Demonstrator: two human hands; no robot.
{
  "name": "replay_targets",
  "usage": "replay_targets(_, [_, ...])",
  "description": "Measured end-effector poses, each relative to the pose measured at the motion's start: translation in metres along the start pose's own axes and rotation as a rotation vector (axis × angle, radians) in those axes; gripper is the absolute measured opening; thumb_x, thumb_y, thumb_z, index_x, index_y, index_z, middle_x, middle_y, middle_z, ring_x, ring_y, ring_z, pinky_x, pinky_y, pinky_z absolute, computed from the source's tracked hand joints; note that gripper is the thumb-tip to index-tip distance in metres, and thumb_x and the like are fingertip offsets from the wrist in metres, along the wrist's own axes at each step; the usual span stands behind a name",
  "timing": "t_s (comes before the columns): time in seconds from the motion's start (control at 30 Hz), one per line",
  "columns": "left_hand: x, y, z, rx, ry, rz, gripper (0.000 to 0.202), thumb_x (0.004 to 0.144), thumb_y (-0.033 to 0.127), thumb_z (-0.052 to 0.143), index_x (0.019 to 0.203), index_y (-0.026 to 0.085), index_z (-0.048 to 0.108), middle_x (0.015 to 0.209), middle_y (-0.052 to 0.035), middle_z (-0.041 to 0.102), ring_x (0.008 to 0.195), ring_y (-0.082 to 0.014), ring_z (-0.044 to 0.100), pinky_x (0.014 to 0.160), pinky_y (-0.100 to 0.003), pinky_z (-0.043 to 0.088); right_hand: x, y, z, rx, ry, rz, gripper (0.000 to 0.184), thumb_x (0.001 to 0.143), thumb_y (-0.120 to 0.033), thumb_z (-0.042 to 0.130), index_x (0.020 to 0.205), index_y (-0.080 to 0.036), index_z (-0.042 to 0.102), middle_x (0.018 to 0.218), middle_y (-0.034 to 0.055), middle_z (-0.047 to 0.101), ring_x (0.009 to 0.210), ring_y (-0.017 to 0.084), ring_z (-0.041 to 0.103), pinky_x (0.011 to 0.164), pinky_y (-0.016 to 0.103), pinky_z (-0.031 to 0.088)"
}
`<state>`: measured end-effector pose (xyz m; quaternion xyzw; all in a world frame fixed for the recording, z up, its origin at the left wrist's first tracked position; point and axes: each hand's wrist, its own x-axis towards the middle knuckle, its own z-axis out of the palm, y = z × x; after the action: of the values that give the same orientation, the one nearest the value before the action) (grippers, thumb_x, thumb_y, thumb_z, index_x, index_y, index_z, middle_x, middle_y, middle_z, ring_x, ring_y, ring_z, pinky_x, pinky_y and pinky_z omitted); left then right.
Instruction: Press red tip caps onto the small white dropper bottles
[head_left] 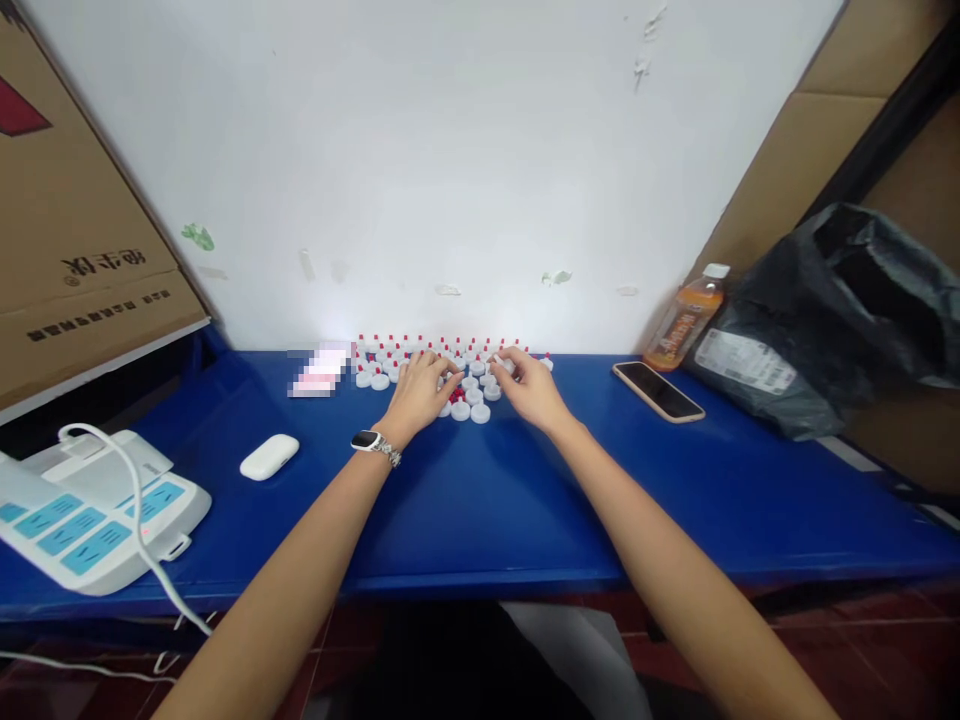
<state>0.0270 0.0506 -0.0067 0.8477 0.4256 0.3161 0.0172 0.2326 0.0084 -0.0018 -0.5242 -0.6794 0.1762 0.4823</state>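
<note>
Rows of small white caps with red tips stand on the blue table along the wall. In front of them are loose round white caps and a small heap of red tips. My left hand is among the caps, its thumb and forefinger brought close together beside the red heap; whatever lies between them is too small to make out. On the other side of the heap, my right hand pinches a white cap between thumb and fingers. Both hands cover some of the caps behind them.
A white earbud case and a power strip with a white cable are on the left. To the right lie a phone, an orange drink bottle and a black plastic bag. A cardboard box borders the left side.
</note>
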Motion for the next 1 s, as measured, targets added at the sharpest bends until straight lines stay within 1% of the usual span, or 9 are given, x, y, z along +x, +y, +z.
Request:
replay_targets(0.07, [-0.002,-0.001,0.001,0.013,0.001,-0.01,0.03,0.097,0.046,0.049,0.103,0.023,0.067,0.1,-0.0081,0.06,0.099,-0.0274,0.051,0.088,-0.043,0.041,0.0,0.002,-0.001,-0.001,0.0,0.006,0.028,0.091,-0.043,0.056,0.099,-0.021,0.07,0.081,0.0032,0.065,0.07,0.018,0.057,0.07,0.031,0.044])
replay_targets(0.2, [-0.007,-0.005,0.001,-0.017,-0.002,-0.001,0.027,0.096,0.044,0.05,0.099,0.022,0.067,0.099,-0.0077,0.06,0.097,-0.0267,0.052,0.087,-0.043,0.042,-0.001,0.006,-0.006,-0.155,0.135,-0.021,0.026,0.082,-0.044,0.066,0.083,-0.021,0.076,0.087,0.0062,0.062,0.088,0.021,0.055,0.081,0.033,0.042])
replay_targets(0.27, [-0.009,-0.006,0.0,-0.043,-0.001,0.004,0.027,0.096,0.042,0.051,0.093,0.021,0.067,0.098,-0.0077,0.06,0.097,-0.0263,0.053,0.088,-0.042,0.042,-0.003,0.008,-0.007,-0.182,0.053,0.006,0.027,0.082,-0.045,0.066,0.075,-0.02,0.075,0.073,0.0027,0.056,0.076,0.018,0.051,0.072,0.031,0.039])
replay_targets(0.37, [-0.012,-0.006,-0.001,-0.058,-0.002,-0.002,0.028,0.096,0.042,0.05,0.089,0.021,0.067,0.096,-0.0076,0.06,0.096,-0.0261,0.052,0.089,-0.042,0.043,-0.006,0.011,-0.005,-0.152,-0.164,0.086,0.031,0.081,-0.044,0.063,0.067,-0.018,0.07,0.056,-0.0031,0.046,0.057,0.013,0.041,0.058,0.027,0.03])
replay_targets(0.43, [-0.013,-0.005,-0.002,-0.055,-0.008,-0.005,0.028,0.096,0.042,0.05,0.089,0.021,0.067,0.095,-0.0078,0.06,0.096,-0.0262,0.052,0.088,-0.043,0.043,-0.008,0.013,-0.002,-0.151,-0.216,0.124,0.026,0.08,-0.04,0.064,0.069,-0.017,0.07,0.054,-0.0044,0.046,0.055,0.012,0.04,0.057,0.027,0.029])
replay_targets(0.57, [-0.014,-0.004,-0.002,-0.06,-0.016,0.003,0.028,0.096,0.042,0.05,0.089,0.021,0.067,0.093,-0.0078,0.059,0.096,-0.0262,0.053,0.089,-0.043,0.044,-0.01,0.016,0.001,-0.164,-0.212,0.13,0.016,0.078,-0.033,0.065,0.081,-0.017,0.071,0.061,-0.003,0.058,0.058,0.012,0.05,0.059,0.025,0.035])
replay_targets(0.77, [-0.013,-0.004,-0.002,-0.091,-0.023,0.019,0.026,0.094,0.041,0.053,0.086,0.021,0.067,0.093,-0.0073,0.06,0.095,-0.0253,0.054,0.089,-0.042,0.044,0.007,0.02,0.002,-0.271,0.02,0.161,0.027,0.082,-0.04,0.064,0.098,-0.018,0.065,0.07,-0.0001,0.065,0.065,0.016,0.059,0.065,0.027,0.041])
replay_targets(0.9, [-0.011,-0.005,-0.002,-0.107,-0.01,0.018,0.028,0.095,0.042,0.052,0.084,0.02,0.066,0.092,-0.007,0.061,0.094,-0.0248,0.054,0.089,-0.042,0.044,0.034,0.024,0.008,-0.395,-0.037,0.192,0.029,0.08,-0.04,0.067,0.1,-0.018,0.069,0.083,0.006,0.071,0.076,0.019,0.063,0.068,0.028,0.043])
replay_targets(1.0, [-0.01,-0.007,-0.002,-0.121,-0.011,0.014,0.028,0.095,0.041,0.052,0.084,0.02,0.067,0.092,-0.0067,0.061,0.094,-0.0242,0.054,0.088,-0.041,0.044,0.048,0.023,0.015,-0.409,-0.103,0.204,0.018,0.079,-0.033,0.069,0.088,-0.018,0.072,0.087,0.0078,0.074,0.079,0.019,0.065,0.068,0.027,0.044])
